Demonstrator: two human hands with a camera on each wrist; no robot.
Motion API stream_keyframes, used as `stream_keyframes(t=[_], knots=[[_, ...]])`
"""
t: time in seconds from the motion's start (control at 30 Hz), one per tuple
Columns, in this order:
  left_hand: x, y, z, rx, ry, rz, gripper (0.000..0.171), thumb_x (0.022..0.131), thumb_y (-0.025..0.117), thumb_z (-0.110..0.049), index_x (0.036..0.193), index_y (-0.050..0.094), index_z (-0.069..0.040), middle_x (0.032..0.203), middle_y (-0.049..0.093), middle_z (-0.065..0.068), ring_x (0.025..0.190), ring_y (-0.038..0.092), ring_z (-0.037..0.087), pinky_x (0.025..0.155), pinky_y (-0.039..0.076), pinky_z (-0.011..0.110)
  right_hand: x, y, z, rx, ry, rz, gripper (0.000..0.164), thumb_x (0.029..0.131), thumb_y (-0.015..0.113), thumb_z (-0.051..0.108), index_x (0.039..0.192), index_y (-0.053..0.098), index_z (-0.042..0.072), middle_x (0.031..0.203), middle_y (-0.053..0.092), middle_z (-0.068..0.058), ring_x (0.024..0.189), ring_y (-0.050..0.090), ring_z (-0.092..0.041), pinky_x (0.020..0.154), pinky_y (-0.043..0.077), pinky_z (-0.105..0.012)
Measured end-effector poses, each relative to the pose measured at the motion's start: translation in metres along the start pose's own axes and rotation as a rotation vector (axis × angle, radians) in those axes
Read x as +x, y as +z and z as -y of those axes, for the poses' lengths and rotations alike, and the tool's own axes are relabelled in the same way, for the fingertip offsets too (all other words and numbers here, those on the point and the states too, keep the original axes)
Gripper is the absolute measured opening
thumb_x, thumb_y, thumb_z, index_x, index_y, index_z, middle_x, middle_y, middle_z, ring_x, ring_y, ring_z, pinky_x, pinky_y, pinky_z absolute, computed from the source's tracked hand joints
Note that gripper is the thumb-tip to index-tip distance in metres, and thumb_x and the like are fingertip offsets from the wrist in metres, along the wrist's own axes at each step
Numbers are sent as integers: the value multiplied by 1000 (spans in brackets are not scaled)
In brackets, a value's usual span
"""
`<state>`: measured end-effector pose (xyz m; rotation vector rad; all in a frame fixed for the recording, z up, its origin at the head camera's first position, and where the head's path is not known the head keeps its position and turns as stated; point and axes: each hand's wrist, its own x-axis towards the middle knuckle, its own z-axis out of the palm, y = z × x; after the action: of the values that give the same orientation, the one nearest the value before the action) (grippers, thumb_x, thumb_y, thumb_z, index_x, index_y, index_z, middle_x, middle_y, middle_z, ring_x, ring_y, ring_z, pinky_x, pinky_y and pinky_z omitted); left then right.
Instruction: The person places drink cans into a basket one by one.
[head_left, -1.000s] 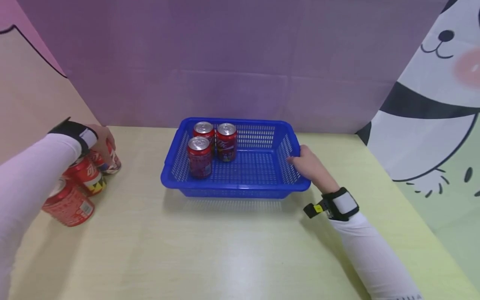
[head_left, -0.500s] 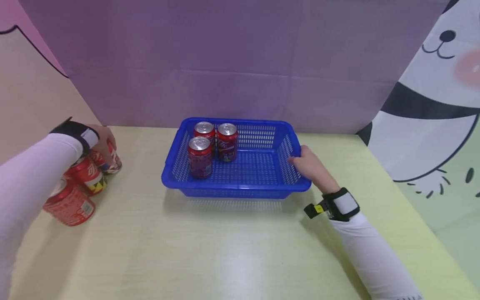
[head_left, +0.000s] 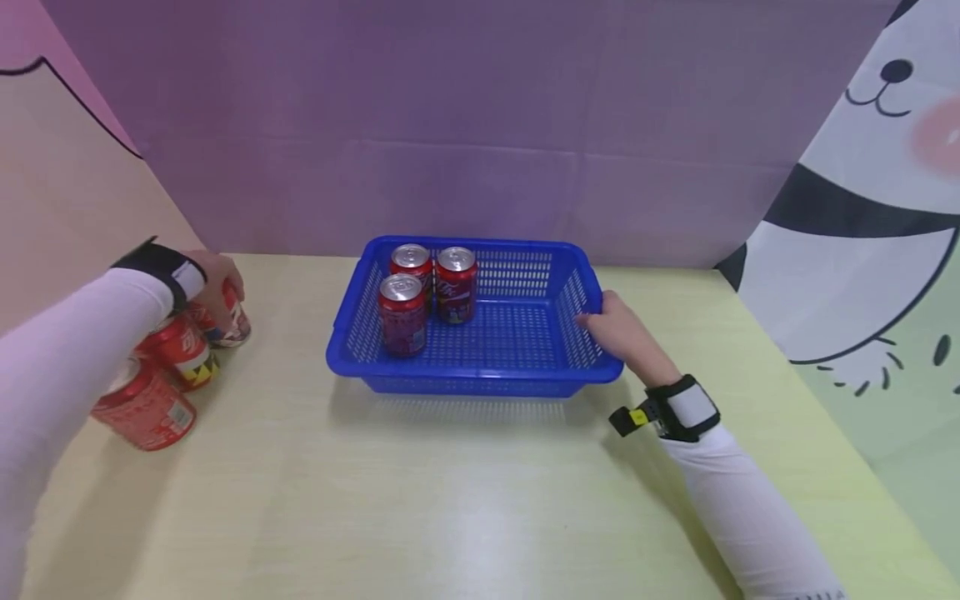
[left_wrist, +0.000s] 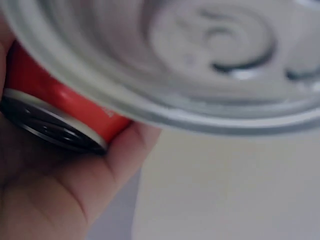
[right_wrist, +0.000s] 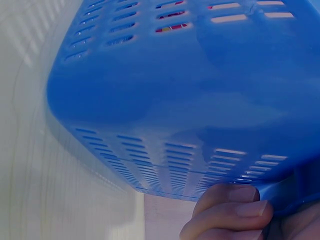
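At the far left, my left hand point(head_left: 213, 287) grips a red soda can point(head_left: 234, 327) from above, its upper part covered by the fingers. In the left wrist view, thumb and fingers curl round that red can point(left_wrist: 70, 100), while the silver lid of another can point(left_wrist: 215, 100) fills the top. Two more red cans stand nearer me in the same row, a middle can point(head_left: 187, 354) and a front can point(head_left: 153, 412), partly behind my forearm. My right hand point(head_left: 624, 335) holds the right rim of a blue plastic basket point(head_left: 480, 372), fingers point(right_wrist: 225, 212) curled under its lip.
Upright in the left part of the basket are three red cans: a near can point(head_left: 402, 321), a right can point(head_left: 456, 292) and a back can point(head_left: 411, 260). A purple wall panel point(head_left: 465, 167) rises behind the pale wooden table point(head_left: 420, 500). Printed panels flank both sides.
The head view has shifted slightly, so the left arm and cans appear a little further right. Both hands keep their holds on the can and the basket rim.
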<state>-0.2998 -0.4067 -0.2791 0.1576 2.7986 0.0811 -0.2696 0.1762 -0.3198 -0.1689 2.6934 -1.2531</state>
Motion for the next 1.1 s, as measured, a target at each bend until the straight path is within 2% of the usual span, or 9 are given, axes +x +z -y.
stream_keyframes(t=[0.1, 0.3, 0.5, 0.63, 0.73, 0.83, 0.9, 1.0, 1.1], knots=[[-3, -12, -7, 28, 37, -27, 67, 55, 96, -35, 105, 69, -1, 93, 61, 14, 87, 57, 34, 67, 53, 47, 0, 0, 2, -7, -11, -13, 50, 96, 48, 11, 134, 31, -17, 118, 50, -33, 103, 58, -44, 84, 53, -51], [-17, -57, -48, 118, 156, -148, 60, 64, 92, -31, 111, 69, -1, 98, 63, 18, 88, 58, 34, 67, 55, 46, 0, 0, 2, -10, -31, -25, 48, 96, 50, 10, 131, 34, -18, 117, 50, -33, 102, 58, -43, 84, 52, -51], [-56, -105, -116, 174, 264, -259, 60, 75, 86, -25, 123, 62, 2, 108, 62, 25, 92, 62, 41, 72, 57, 50, 0, 1, 3, -14, -23, -24, 48, 96, 49, 10, 132, 33, -18, 118, 50, -34, 102, 58, -44, 84, 53, -51], [-83, -122, -170, 247, 416, -380, 58, 81, 81, -22, 128, 58, 1, 116, 54, 26, 102, 55, 44, 80, 53, 55, 1, 1, 2, -11, -16, -19, 49, 96, 49, 10, 133, 32, -18, 118, 50, -34, 102, 58, -44, 84, 53, -51], [-95, -125, -209, 264, 539, -407, 52, 84, 78, -20, 129, 58, -2, 120, 50, 23, 107, 49, 42, 84, 51, 55, 2, 1, 1, -6, -23, -22, 49, 96, 49, 10, 133, 31, -18, 118, 50, -35, 101, 58, -44, 84, 53, -51], [-99, -119, -242, 275, 646, -369, 48, 86, 75, -20, 129, 61, -8, 124, 49, 18, 111, 46, 37, 87, 49, 52, 4, 0, -1, 4, -32, -25, 48, 96, 49, 9, 132, 32, -17, 118, 50, -34, 101, 59, -44, 83, 53, -51], [-96, -112, -259, 290, 697, -323, 47, 85, 75, -20, 129, 62, -11, 123, 51, 14, 112, 46, 32, 87, 49, 48, 5, 0, -1, 7, -32, -23, 48, 96, 49, 9, 132, 32, -17, 118, 50, -34, 101, 59, -44, 83, 53, -51], [-85, -97, -281, 319, 724, -258, 46, 84, 77, -20, 128, 65, -15, 119, 54, 9, 109, 47, 27, 87, 49, 43, 6, 0, -1, 5, -33, -27, 47, 95, 50, 10, 131, 33, -17, 117, 50, -33, 100, 59, -44, 82, 54, -50], [-68, -80, -296, 355, 730, -210, 43, 82, 79, -17, 124, 68, -16, 115, 57, 7, 105, 51, 24, 85, 51, 38, 6, -1, -1, -5, -37, -35, 47, 95, 50, 10, 129, 34, -17, 116, 51, -33, 99, 59, -43, 83, 53, -50]])
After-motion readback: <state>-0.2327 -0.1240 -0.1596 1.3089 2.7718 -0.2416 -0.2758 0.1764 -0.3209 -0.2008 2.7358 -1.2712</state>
